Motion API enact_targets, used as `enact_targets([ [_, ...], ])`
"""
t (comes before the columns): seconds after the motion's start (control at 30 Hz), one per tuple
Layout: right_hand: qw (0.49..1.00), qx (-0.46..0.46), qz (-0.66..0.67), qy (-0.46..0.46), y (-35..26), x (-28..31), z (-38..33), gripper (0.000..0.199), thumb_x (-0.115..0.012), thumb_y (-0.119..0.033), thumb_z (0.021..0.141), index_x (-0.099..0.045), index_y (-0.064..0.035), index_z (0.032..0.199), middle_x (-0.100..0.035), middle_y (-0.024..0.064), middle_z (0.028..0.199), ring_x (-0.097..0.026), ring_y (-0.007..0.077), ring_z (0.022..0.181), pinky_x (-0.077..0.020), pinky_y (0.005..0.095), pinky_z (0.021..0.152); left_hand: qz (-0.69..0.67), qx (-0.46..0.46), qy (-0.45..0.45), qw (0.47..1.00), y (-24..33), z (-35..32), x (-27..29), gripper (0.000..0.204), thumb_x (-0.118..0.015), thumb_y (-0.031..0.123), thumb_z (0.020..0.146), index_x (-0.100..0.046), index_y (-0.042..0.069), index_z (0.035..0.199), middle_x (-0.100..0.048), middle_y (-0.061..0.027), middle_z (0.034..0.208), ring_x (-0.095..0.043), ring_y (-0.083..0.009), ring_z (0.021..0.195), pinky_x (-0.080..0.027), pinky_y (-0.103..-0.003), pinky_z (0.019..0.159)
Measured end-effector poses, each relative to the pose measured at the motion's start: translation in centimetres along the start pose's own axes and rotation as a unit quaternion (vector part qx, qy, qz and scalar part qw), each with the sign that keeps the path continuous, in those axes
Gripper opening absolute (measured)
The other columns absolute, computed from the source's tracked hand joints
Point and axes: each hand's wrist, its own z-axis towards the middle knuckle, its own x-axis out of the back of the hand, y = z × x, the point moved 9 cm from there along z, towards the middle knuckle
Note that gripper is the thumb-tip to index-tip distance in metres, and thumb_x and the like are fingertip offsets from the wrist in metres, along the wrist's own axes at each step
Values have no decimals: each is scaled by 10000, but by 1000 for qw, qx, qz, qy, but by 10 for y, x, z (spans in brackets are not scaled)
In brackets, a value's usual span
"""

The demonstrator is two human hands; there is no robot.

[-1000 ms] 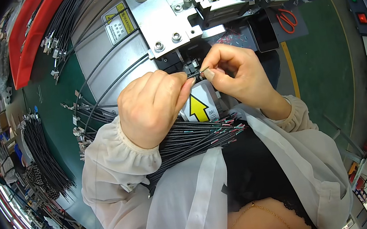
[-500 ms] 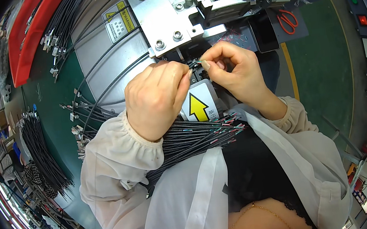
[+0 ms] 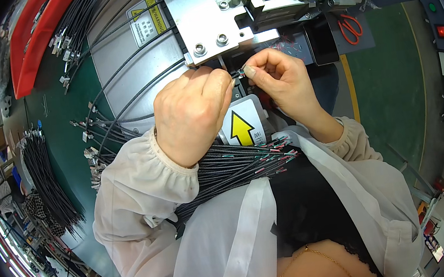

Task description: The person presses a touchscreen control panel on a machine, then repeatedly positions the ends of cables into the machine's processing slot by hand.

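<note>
My left hand (image 3: 192,117) is closed round a black braided cable (image 3: 235,74), with the cable's end sticking out past the thumb and forefinger. At that end my right hand (image 3: 283,85) pinches the short thin wires (image 3: 243,72) between thumb and forefinger. Both hands are just below the metal plate of a bench machine (image 3: 203,20). Under them sits a machine cover with a yellow arrow (image 3: 241,128). Across my lap, below my left wrist, lies a bundle of black cables (image 3: 230,165) with stripped, coloured wire ends.
More black cables with metal connectors drape over the machine's grey top (image 3: 133,77). Beyond them is a red tray (image 3: 32,56). Another cable bundle (image 3: 49,180) lies on the green table at left. Red-handled scissors (image 3: 350,29) and a dark phone-like slab (image 3: 320,42) are at right.
The view has shifted slightly, so the machine appears a little farther right. My right fingers have shifted a little on the wire ends; my left hand keeps its hold on the cable.
</note>
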Motion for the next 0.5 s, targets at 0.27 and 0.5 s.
enact_targets([
  [0.27,999,-5,49,-3,2,-3,0,98,-639,-86,899,-634,12,898,-615,-16,726,-495,-5,628,-372,154,528,35,-7,5,999,2,1,0,132,-721,79,750,-609,84,819,-608,-52,683,-573,-229,594,-438,-334,540],
  [0.5,993,-90,67,-25,11,-7,5,88,-628,-78,870,-628,10,872,-601,-31,716,-478,-7,591,-364,153,502,64,-47,-5,997,5,-2,-1,139,-682,85,715,-581,87,811,-564,-38,698,-573,-204,626,-447,-313,542],
])
